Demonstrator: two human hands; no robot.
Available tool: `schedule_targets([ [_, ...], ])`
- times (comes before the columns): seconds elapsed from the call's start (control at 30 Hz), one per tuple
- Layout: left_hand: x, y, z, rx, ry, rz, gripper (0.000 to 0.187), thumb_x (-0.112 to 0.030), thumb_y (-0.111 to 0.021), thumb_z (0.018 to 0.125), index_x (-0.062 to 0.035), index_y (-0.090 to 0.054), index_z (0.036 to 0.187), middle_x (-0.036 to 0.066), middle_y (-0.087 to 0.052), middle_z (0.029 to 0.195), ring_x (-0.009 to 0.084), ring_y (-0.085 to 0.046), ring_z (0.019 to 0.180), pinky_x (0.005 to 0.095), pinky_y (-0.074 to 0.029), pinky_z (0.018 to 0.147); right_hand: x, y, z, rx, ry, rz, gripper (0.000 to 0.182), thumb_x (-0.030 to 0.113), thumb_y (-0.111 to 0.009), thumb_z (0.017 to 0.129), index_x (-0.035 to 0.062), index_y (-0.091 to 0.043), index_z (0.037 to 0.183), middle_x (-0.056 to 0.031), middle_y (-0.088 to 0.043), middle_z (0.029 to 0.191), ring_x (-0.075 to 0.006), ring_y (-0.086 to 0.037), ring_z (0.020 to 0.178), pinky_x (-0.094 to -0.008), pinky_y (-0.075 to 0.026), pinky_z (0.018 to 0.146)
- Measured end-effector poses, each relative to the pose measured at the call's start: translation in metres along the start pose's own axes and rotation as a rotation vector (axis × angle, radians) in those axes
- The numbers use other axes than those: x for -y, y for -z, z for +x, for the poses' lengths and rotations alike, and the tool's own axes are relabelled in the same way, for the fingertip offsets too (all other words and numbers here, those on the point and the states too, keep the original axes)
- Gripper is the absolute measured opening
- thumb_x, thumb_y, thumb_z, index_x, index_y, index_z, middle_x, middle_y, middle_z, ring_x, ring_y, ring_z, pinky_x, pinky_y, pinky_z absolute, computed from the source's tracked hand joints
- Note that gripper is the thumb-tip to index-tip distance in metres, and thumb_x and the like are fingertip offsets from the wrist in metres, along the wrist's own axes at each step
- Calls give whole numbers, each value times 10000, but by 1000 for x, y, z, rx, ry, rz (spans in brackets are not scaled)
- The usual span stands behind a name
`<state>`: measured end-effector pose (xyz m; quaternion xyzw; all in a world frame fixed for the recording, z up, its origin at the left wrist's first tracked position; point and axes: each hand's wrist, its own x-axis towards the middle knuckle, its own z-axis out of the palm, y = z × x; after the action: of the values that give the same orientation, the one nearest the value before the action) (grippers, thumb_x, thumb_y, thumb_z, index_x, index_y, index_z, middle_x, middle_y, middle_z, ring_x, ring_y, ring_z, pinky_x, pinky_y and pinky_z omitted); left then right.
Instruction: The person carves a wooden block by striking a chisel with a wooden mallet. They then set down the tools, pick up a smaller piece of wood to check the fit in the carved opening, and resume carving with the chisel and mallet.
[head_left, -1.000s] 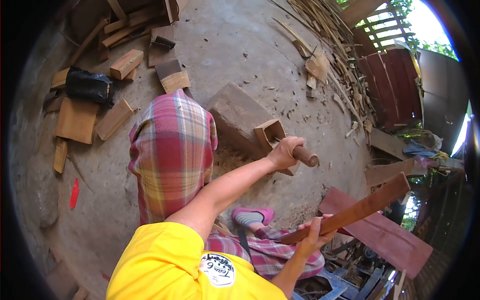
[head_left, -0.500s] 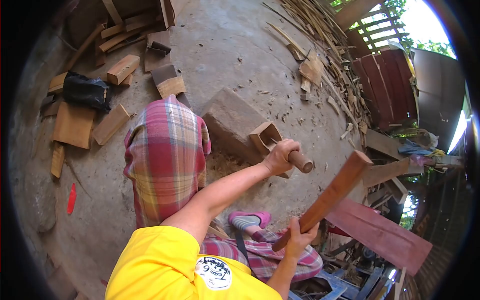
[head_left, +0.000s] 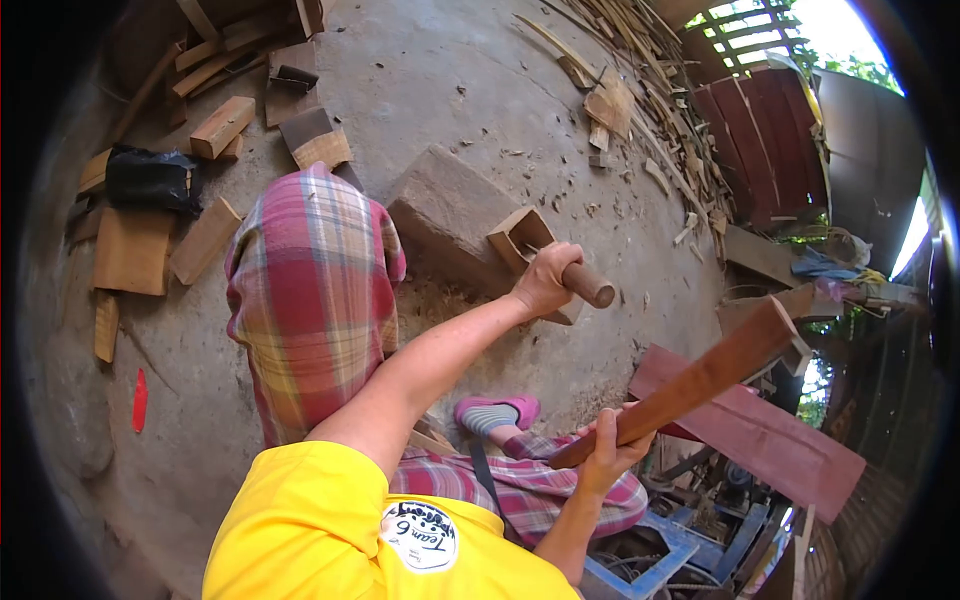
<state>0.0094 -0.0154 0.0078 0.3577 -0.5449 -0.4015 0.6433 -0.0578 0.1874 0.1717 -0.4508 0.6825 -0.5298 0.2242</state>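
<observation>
The left hand (head_left: 543, 283) is closed tight around a round, smooth wooden chisel handle (head_left: 588, 286), whose blade end is hidden inside a small square box of pale wood (head_left: 522, 240). The box is hollow, with thick walls and an open mouth; what lies in it cannot be told. It leans against a rough grey-brown timber block (head_left: 445, 210) on the dusty concrete floor (head_left: 440, 90), just beside the person's knee in red plaid cloth (head_left: 310, 290). The right hand (head_left: 605, 455) is wrapped fully around the narrow end of a long, flat reddish-brown wooden club (head_left: 700, 385), raised and slanting up to the right, well apart from the box. Sawn offcuts (head_left: 220, 125) and splintered strips (head_left: 640, 70) lie about the floor.
</observation>
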Motion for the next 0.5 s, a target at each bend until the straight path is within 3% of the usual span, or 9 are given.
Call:
schedule_targets([
  [0.1, 1, -1, 1, -20, 56, -10, 226, -36, -703, 728, -37, -502, 831, 143, -544, 797, 336, -553, 802, 381, -448, 708, -36, -8, -10, -59, -60, -47, 455, 85, -744, 802, 14, -463, 1153, -85, -565, 835, -141, -584, 577, -265, -505, 520],
  [0.13, 1, 0, 1, -26, 48, -10, 226, -36, -703, 728, -37, -502, 831, 143, -544, 797, 336, -553, 802, 381, -448, 708, -82, 8, -7, 61, 18, -401, 426, 93, -747, 806, 16, -472, 1123, -68, -566, 789, -128, -578, 558, -264, -497, 511],
  [0.2, 0, 2, 2, -89, 85, -35, 236, -51, -722, 738, -36, -506, 833, 134, -542, 806, 314, -552, 775, 366, -450, 697, -57, -15, -15, 228, -389, -122, 428, 94, -751, 807, 10, -483, 1129, -44, -561, 744, -113, -557, 531, -260, -474, 494],
  [0.3, -6, 5, 5, -162, 32, -92, 256, 53, -637, 659, -44, -501, 854, 152, -541, 817, 365, -545, 818, 398, -436, 707, -52, -11, -18, 214, -397, -143, 449, 89, -755, 805, 7, -483, 1153, -32, -560, 723, -107, -539, 514, -254, -450, 473],
  [0.4, -20, 1, 8, -118, -12, -131, 263, 64, -630, 658, -46, -506, 863, 151, -541, 821, 365, -547, 825, 396, -437, 708, -33, -1, -18, 112, -311, -54, 523, 72, -747, 802, 28, -460, 1237, -31, -545, 741, -118, -544, 538, -253, -459, 477],
  [0.43, -21, -1, 8, -95, -8, -149, 262, 65, -626, 658, -48, -504, 861, 151, -546, 826, 364, -548, 825, 400, -438, 705, -23, -1, -16, 34, -237, -45, 393, 63, -686, 830, 57, -471, 1159, -40, -522, 796, -111, -535, 560, -265, -492, 466],
  [0.5, -14, -3, 3, -64, 14, -124, 261, 64, -625, 656, -49, -501, 856, 151, -542, 820, 364, -547, 822, 403, -437, 703, -6, 2, -13, 3, -103, 52, 363, 70, -668, 843, 69, -461, 1141, -36, -522, 815, -109, -534, 579, -266, -508, 498],
])
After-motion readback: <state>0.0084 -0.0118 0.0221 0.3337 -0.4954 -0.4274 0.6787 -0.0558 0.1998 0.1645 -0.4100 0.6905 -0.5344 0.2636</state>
